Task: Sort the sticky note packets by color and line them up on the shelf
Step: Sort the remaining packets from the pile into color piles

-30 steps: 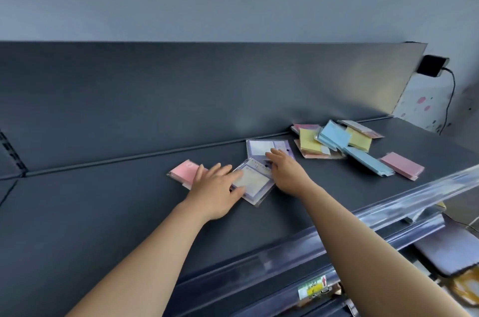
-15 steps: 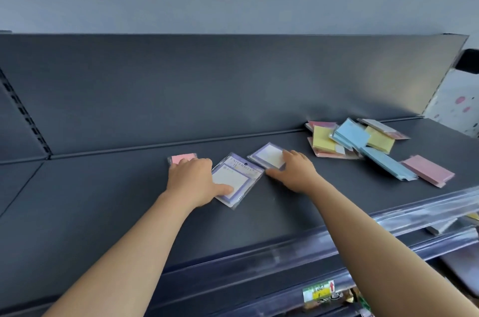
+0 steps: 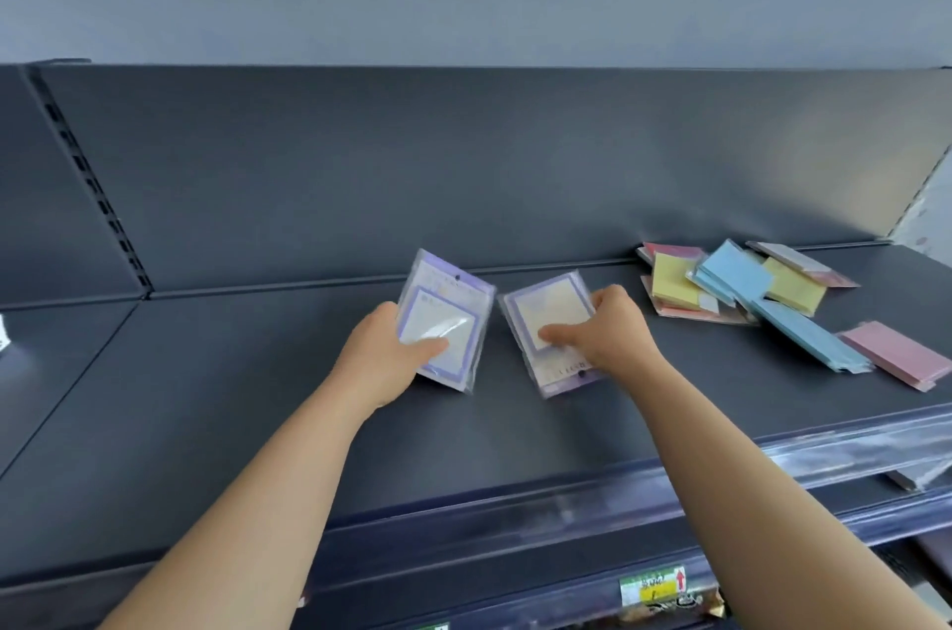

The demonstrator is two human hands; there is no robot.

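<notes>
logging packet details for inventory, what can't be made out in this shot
Head view:
- Print on the left purple packet and right purple packet: blurred.
- Fingers of the left hand and right hand: mostly behind those packets.
- Lower packets in the mixed pile: covered by yellow and blue ones.
- Left edge: white object, cut off by the frame.
- Bottom of the view: price label, too small to read.

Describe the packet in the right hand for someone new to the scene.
Above the dark shelf, left of the coloured pile, the right hand grips a purple-bordered packet. Unlike the left hand's twin packet, its hang-hole end faces the person.
</notes>
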